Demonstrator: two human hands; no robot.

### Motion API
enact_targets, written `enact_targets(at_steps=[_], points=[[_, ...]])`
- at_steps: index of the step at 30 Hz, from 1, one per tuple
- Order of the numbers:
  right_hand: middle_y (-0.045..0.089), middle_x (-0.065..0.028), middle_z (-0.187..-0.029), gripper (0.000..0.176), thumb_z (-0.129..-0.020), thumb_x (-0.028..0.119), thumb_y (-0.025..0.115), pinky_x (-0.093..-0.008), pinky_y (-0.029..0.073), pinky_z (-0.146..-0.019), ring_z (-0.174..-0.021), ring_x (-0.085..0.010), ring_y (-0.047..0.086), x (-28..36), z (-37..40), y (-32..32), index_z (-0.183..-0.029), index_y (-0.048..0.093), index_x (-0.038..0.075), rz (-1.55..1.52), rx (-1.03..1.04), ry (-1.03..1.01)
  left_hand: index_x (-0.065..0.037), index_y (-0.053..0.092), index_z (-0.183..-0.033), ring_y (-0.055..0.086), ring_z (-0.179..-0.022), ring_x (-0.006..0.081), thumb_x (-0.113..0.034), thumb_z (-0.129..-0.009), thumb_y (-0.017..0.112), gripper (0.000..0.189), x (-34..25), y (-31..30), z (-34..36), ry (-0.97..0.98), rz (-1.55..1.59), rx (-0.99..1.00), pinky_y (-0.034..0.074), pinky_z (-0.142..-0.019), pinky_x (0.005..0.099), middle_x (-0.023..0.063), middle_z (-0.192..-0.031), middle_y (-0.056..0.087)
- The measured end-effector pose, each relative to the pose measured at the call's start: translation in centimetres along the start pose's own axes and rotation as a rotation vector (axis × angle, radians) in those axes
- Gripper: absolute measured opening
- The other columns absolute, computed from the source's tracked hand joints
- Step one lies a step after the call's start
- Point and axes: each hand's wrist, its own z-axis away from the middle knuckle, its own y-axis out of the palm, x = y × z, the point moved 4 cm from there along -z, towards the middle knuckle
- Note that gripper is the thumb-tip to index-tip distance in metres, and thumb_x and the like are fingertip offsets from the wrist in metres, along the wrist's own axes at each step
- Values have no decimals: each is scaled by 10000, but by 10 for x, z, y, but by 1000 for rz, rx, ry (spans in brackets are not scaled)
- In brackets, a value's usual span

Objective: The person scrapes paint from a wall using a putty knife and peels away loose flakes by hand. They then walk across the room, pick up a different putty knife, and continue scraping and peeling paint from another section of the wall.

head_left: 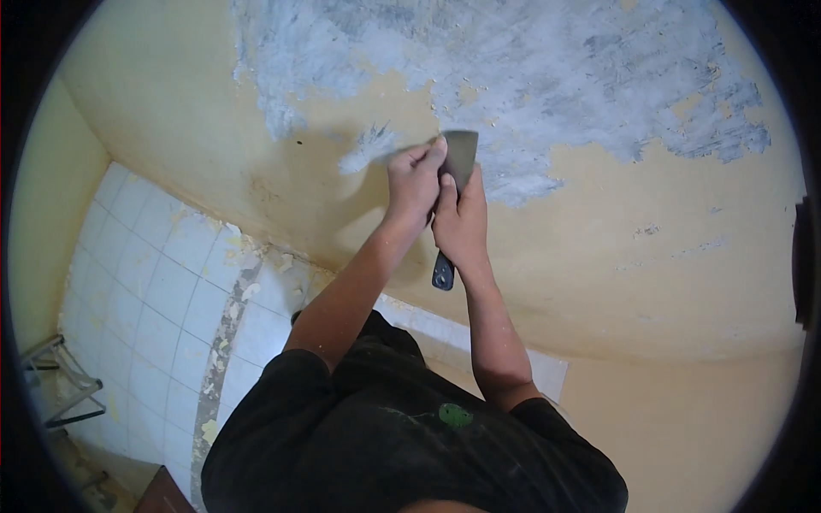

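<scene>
My right hand (462, 218) is wrapped around the dark handle of a paint scraper (462, 154), whose butt end with a hole sticks out below the fist. The broad metal blade points up toward the wall. My left hand (414, 181) is closed at the blade's left edge, its thumb and fingertips against the metal near the corner; its other fingers are partly hidden. Behind the blade is the wall (359, 111), where yellow paint meets a large bare grey-white patch (547, 77) with ragged edges.
White floor tiles (162, 282) lie below on the left, strewn with paint flakes and crossed by a rough grey strip (224, 342). A metal-framed stand (73, 385) is at the far left. A dark object (802, 261) sits at the right edge.
</scene>
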Motion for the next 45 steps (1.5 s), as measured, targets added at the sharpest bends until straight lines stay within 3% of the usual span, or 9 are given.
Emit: enact_targets(at_steps=[11, 14, 16, 22, 28, 33, 38, 41, 45], points=[[590, -265, -838, 178, -902, 99, 417, -431, 455, -678, -798, -434, 589, 0, -2, 4, -1044, 422, -8, -68, -11, 29, 23, 621, -734, 435, -578, 44, -218, -880, 591, 283, -5, 3, -3, 59, -50, -66, 376, -518, 219, -28, -652, 535], [568, -168, -893, 180, -910, 79, 407, -359, 443, -726, -780, -274, 562, 1, -12, 3, -1050, 477, -8, -120, 10, 119, 16, 621, -720, 431, -564, 44, -226, -878, 592, 291, -12, 2, -13, 83, -69, -61, 376, -511, 226, -25, -634, 534], [589, -265, -880, 170, -902, 97, 413, -436, 453, -706, -827, -425, 589, 18, -14, 4, -1038, 428, -3, -10, -4, -90, 9, 620, -703, 426, -555, 41, -209, -869, 608, 274, -23, 0, -13, 111, -32, 6, 371, -499, 225, -26, -622, 529], [583, -277, -917, 203, -898, 106, 417, -442, 446, -730, -858, -448, 571, 7, -13, 11, -1058, 425, -19, -123, -42, -72, -19, 592, -725, 468, -602, 45, -230, -898, 558, 275, -23, 0, -8, 51, -155, -100, 394, -541, 222, -24, -674, 546], [599, -239, -888, 243, -885, 91, 458, -431, 448, -732, -842, -397, 598, 3, -17, 11, -1093, 429, -30, -192, 41, -27, -56, 597, -763, 496, -573, 59, -241, -895, 556, 231, -40, -1, -19, 107, -86, 80, 396, -529, 209, -14, -667, 559], [519, -106, -657, 231, -877, 133, 512, -338, 409, -505, -545, -215, 498, -74, 59, -7, -1043, 433, -6, -168, 90, 155, 1, 602, -684, 458, -494, 56, -200, -838, 633, 255, -37, -34, -22, 356, -332, -174, 363, -457, 218, -8, -589, 566], [528, -135, -665, 249, -851, 143, 547, -356, 428, -557, -587, -218, 529, -153, 153, -10, -1027, 432, 9, 5, 278, 370, -12, 567, -637, 433, -475, 45, -219, -796, 690, 289, -64, -19, -19, 521, -604, -223, 359, -467, 210, -22, -548, 538], [438, -16, -592, 187, -854, 97, 544, -270, 381, -479, -527, -96, 446, -164, 179, -6, -993, 433, 39, -85, 319, 487, -20, 545, -616, 426, -475, 44, -240, -776, 715, 321, -66, -14, -22, 521, -690, -259, 355, -467, 211, -23, -526, 511], [456, -11, -586, 142, -899, 171, 504, -258, 359, -417, -452, -78, 421, -156, 154, -4, -949, 447, 50, -21, 171, 242, -23, 537, -609, 438, -485, 48, -257, -807, 689, 342, -43, -28, -37, 554, -514, -238, 356, -464, 219, -5, -523, 510]])
